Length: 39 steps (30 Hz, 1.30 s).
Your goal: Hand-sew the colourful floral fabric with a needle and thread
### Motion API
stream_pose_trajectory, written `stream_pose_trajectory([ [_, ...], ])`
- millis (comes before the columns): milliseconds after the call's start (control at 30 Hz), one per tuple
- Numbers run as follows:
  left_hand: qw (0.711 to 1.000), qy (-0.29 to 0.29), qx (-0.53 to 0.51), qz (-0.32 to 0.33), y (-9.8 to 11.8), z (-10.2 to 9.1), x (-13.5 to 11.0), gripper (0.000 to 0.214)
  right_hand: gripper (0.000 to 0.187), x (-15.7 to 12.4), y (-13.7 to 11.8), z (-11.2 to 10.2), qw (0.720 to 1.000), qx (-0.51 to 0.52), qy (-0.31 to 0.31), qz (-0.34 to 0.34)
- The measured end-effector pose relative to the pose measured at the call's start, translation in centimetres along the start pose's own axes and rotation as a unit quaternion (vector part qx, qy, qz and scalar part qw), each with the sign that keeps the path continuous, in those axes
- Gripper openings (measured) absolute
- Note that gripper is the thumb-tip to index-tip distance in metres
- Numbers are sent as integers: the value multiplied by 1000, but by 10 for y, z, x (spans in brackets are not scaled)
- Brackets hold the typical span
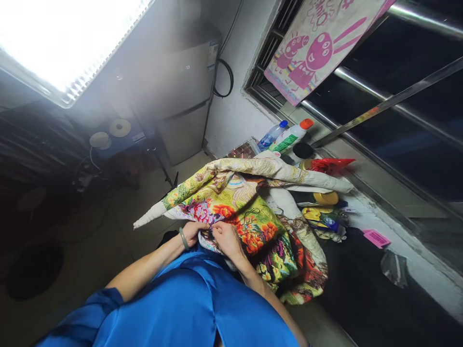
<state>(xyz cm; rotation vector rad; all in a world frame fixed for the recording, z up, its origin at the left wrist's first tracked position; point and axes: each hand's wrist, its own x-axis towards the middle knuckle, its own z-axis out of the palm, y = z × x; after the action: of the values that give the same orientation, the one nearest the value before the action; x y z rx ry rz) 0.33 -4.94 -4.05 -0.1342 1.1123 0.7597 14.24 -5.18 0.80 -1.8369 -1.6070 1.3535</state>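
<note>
A bright floral cloth (253, 217), yellow, green, red and purple, lies bunched in a heap on the dark counter (361, 289) in front of me. My left hand (193, 232), with a green bangle on the wrist, pinches the cloth's near edge. My right hand (226, 239) is closed on the same edge a few centimetres to the right, fingertips almost meeting the left hand's. What lies between the fingertips is too small to make out. A rolled part of the cloth (155, 214) sticks out to the left past the counter's edge.
Behind the heap stand a clear bottle with a blue cap (272, 135), a white bottle with an orange cap (293, 136) and a red object (327, 165). Small packets (323, 217) and a pink tag (376, 238) lie on the right. A barred window (398, 96) carries a pink cartoon towel (314, 43). A small fridge (184, 96) stands far left.
</note>
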Motion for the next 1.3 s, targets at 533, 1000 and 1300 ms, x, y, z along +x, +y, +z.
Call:
stream_pose_trajectory([
  [533, 999, 15, 5, -40, 1, 4, 4, 21, 12, -4, 16, 22, 983, 163, 24, 81],
  [1000, 998, 35, 17, -51, 6, 16, -5, 23, 14, -6, 17, 31, 994, 55, 87, 27],
  [1300, 999, 16, -9, -47, 3, 10, -1, 22, 12, -4, 24, 31, 992, 87, 87, 6],
])
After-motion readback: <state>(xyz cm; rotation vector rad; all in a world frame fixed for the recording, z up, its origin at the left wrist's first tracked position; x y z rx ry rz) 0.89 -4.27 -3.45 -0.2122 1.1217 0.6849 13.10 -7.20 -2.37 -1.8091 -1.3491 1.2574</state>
